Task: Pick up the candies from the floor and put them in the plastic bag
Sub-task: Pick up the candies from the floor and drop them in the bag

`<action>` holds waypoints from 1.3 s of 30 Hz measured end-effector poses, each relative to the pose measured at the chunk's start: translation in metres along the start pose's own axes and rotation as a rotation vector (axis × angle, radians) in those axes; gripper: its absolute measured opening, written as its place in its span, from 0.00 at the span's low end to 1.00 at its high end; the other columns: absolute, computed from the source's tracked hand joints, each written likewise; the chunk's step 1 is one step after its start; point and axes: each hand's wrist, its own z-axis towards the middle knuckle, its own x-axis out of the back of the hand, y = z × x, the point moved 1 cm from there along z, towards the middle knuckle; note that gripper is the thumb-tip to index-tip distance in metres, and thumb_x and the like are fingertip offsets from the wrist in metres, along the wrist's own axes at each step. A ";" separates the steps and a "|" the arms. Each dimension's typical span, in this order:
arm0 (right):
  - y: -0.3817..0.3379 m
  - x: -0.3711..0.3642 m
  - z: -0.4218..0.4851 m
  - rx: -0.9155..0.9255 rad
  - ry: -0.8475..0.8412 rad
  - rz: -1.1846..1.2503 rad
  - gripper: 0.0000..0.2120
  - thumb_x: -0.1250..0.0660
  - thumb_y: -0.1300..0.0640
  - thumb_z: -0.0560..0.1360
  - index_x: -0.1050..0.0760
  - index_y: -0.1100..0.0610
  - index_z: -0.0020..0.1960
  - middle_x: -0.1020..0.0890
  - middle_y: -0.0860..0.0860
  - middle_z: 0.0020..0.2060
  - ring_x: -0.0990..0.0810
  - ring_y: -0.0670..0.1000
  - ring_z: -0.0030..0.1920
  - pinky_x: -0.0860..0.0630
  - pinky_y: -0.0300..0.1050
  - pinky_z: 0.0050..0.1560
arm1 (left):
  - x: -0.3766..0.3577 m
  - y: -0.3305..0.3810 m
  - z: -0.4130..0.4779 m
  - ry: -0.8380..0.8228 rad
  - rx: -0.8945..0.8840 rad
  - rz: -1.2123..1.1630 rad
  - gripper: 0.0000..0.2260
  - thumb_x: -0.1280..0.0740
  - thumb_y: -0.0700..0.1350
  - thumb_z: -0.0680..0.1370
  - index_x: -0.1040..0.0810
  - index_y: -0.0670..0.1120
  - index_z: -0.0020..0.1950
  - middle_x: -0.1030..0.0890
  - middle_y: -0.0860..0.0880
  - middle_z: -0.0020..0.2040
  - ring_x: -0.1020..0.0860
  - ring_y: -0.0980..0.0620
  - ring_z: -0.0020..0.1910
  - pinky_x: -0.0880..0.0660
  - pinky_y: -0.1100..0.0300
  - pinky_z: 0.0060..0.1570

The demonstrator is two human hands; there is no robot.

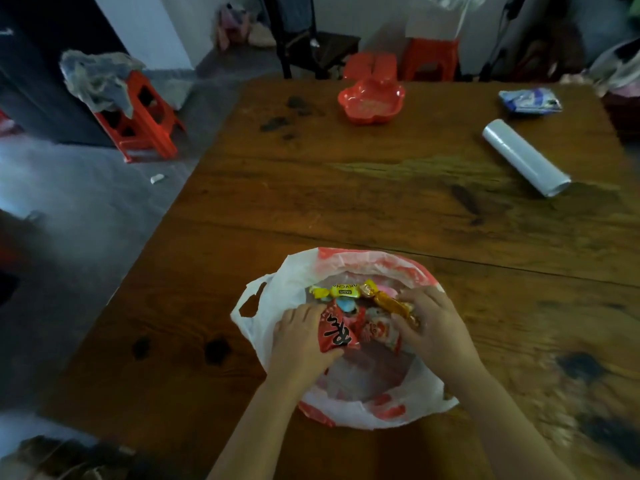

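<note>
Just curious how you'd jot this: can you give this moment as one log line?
left hand: holds red packet | right hand: pinches amber candy | plastic bag: open on table, under both hands

left forearm [256,427]: bare, in from 6 o'clock, pointing to 1 | left hand [302,337]: back up, fingers and thumb grip red foil candy packet [334,332] | right forearm [498,417]: bare, from 5 o'clock, pointing to 11 | right hand [434,327]: back up, fingertips pinch amber twist-wrapped candy [394,306] | hands near, not touching
</note>
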 end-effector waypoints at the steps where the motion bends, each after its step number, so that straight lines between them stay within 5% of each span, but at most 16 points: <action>1: -0.004 -0.001 -0.003 -0.010 0.010 0.007 0.14 0.30 0.57 0.69 0.24 0.58 0.54 0.23 0.53 0.53 0.25 0.53 0.53 0.30 0.41 0.49 | 0.001 -0.002 0.003 -0.001 -0.011 0.016 0.33 0.30 0.58 0.68 0.39 0.52 0.68 0.32 0.52 0.66 0.37 0.52 0.65 0.41 0.55 0.66; 13: -0.035 -0.001 -0.007 0.000 0.080 -0.009 0.13 0.30 0.58 0.70 0.23 0.59 0.53 0.23 0.54 0.52 0.26 0.49 0.48 0.30 0.38 0.44 | 0.027 -0.006 0.029 0.044 -0.110 0.190 0.29 0.36 0.60 0.73 0.40 0.50 0.69 0.34 0.51 0.67 0.38 0.51 0.66 0.41 0.57 0.64; 21: -0.042 0.012 -0.037 -0.061 0.095 -0.134 0.17 0.35 0.53 0.73 0.28 0.54 0.61 0.25 0.50 0.61 0.29 0.51 0.61 0.30 0.43 0.56 | 0.056 0.014 -0.016 0.169 -0.246 0.070 0.22 0.42 0.55 0.78 0.38 0.50 0.70 0.35 0.53 0.69 0.40 0.54 0.68 0.42 0.59 0.65; 24: -0.048 0.022 -0.059 -0.054 0.180 -0.210 0.18 0.33 0.56 0.72 0.27 0.54 0.61 0.22 0.52 0.57 0.26 0.54 0.57 0.28 0.46 0.52 | 0.066 0.018 -0.040 0.240 -0.349 0.069 0.19 0.36 0.50 0.76 0.30 0.47 0.65 0.27 0.49 0.64 0.31 0.49 0.64 0.34 0.54 0.61; 27: -0.048 0.030 -0.084 -0.097 0.221 -0.307 0.16 0.31 0.55 0.70 0.25 0.54 0.57 0.20 0.52 0.53 0.23 0.54 0.53 0.26 0.45 0.48 | 0.067 0.013 -0.058 0.336 -0.467 0.113 0.17 0.25 0.47 0.67 0.21 0.44 0.54 0.18 0.46 0.51 0.20 0.46 0.51 0.24 0.52 0.46; 31: -0.050 0.033 -0.132 -0.214 0.282 -0.345 0.15 0.28 0.56 0.68 0.23 0.55 0.54 0.19 0.52 0.49 0.21 0.55 0.50 0.24 0.47 0.45 | 0.058 0.012 -0.069 0.300 -0.508 0.096 0.20 0.23 0.45 0.64 0.21 0.43 0.53 0.18 0.45 0.49 0.20 0.45 0.49 0.24 0.51 0.44; 36: -0.045 0.036 -0.197 -0.389 0.359 -0.344 0.15 0.26 0.60 0.65 0.23 0.56 0.50 0.19 0.54 0.45 0.21 0.58 0.45 0.23 0.52 0.40 | 0.031 0.043 -0.086 0.200 -0.564 0.010 0.17 0.30 0.46 0.71 0.24 0.44 0.59 0.21 0.45 0.57 0.26 0.45 0.58 0.28 0.47 0.55; 39: -0.033 0.045 -0.235 -0.491 0.406 -0.383 0.15 0.25 0.61 0.62 0.22 0.58 0.48 0.19 0.55 0.42 0.20 0.59 0.42 0.22 0.53 0.37 | 0.011 0.074 -0.106 0.149 -0.702 0.002 0.16 0.27 0.44 0.69 0.22 0.43 0.55 0.19 0.45 0.53 0.22 0.44 0.53 0.25 0.47 0.50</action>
